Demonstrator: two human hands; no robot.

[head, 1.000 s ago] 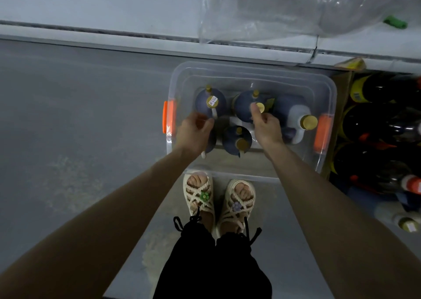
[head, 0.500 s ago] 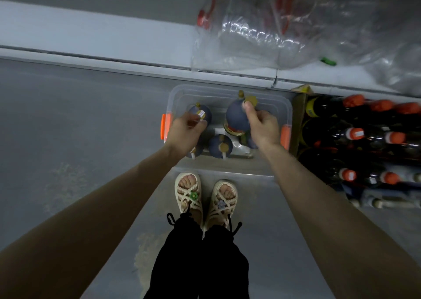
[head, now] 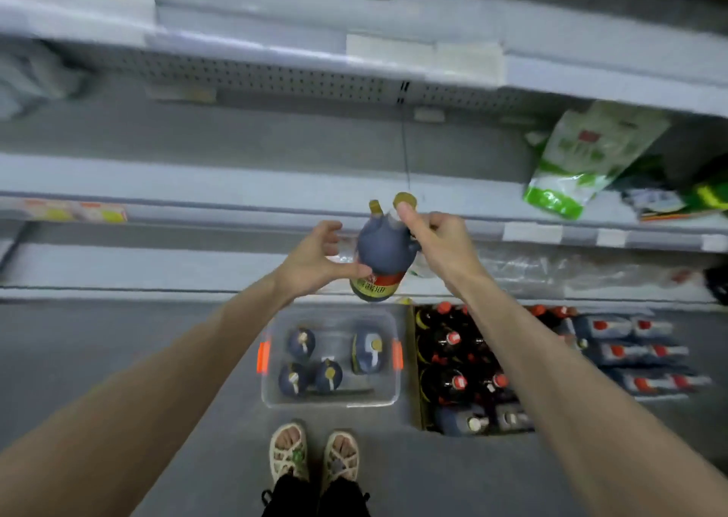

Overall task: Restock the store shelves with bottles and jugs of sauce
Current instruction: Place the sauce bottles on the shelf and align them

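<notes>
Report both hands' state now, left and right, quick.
Left hand: open, thumb touching the side of the sauce jug.
Right hand: gripping the sauce jug at its top, by the cap.

jug (head: pixel 384 254) out of bin (head: pixel 331 399), up by shelf (head: pixel 197 197)

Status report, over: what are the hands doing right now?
Right hand grips sauce jug by its top. Left hand cupped at its side. Jug aloft, out of clear bin, facing shelf. Green bag sits well right.
</notes>
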